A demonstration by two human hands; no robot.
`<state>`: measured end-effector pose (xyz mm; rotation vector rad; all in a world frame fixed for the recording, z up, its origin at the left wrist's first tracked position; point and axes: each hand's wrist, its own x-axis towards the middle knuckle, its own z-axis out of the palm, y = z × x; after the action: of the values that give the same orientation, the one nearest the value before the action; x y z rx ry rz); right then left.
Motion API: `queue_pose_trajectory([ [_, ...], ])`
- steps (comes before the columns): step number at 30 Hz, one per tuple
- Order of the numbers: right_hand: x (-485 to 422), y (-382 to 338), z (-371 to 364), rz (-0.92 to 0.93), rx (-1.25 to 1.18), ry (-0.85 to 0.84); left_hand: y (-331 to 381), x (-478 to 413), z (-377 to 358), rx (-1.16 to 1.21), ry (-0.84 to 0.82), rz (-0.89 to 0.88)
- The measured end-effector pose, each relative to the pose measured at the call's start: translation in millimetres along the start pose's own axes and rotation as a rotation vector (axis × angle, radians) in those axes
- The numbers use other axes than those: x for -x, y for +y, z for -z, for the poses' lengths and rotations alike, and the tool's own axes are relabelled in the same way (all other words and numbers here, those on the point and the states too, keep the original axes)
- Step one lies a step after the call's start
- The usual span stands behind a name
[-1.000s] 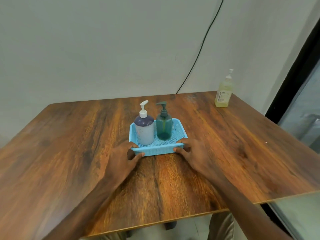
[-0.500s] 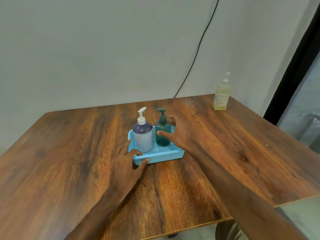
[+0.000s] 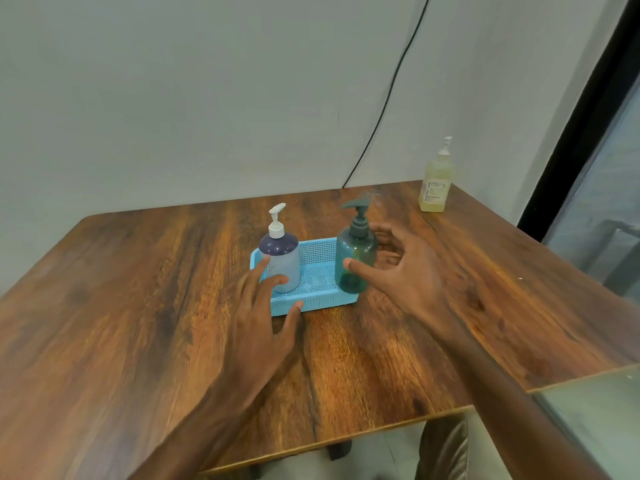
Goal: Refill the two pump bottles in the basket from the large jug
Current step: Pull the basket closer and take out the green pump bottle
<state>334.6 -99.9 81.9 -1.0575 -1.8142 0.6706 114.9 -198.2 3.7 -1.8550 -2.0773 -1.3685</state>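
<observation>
A light blue mesh basket [image 3: 313,301] sits mid-table. At its left end stands a white pump bottle [image 3: 282,252] with a dark purple shoulder. My left hand [image 3: 266,317] has straight, spread fingers; two fingertips touch this bottle's front and the thumb lies at the basket's front rim. My right hand [image 3: 403,271] grips a teal translucent pump bottle [image 3: 355,252] at the basket's right end, thumb on its front and fingers curled behind it. The teal bottle's base overlaps the basket's front right corner.
A yellow pump bottle [image 3: 436,181] with a label stands at the table's back right corner. A black cable [image 3: 388,98] runs down the wall behind. The wooden table [image 3: 138,306] ends near me and at right beside a glass panel [image 3: 595,209].
Both hands left the basket's front rim. My right hand reached to the teal bottle, closed round it and shifted it to the right end. My left hand moved up to the white bottle.
</observation>
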Motion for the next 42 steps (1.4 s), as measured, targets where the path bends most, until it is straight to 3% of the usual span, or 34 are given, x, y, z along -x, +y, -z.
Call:
queue_pose_trajectory([
  [6,53.5,3.4,16.3,0.012,-0.015,0.013,44.7,4.3,-1.6,0.3,-0.037,-0.078],
  [15,60.5,15.2,7.8,-0.069,0.045,-0.107,60.5,-7.2,-18.0,0.377,-0.239,0.022],
  [30,57.9,37.4,-23.0,-0.166,0.027,-0.084,58.7,-55.5,-48.0,0.362,-0.521,0.032],
  [36,62.9,37.4,-25.5,-0.109,0.019,-0.084,62.4,-47.8,-53.0,0.34,-0.384,0.007],
  [42,72.0,42.5,-25.6,-0.091,0.055,-0.02,78.3,-32.2,-67.9,0.397,-0.202,0.132],
])
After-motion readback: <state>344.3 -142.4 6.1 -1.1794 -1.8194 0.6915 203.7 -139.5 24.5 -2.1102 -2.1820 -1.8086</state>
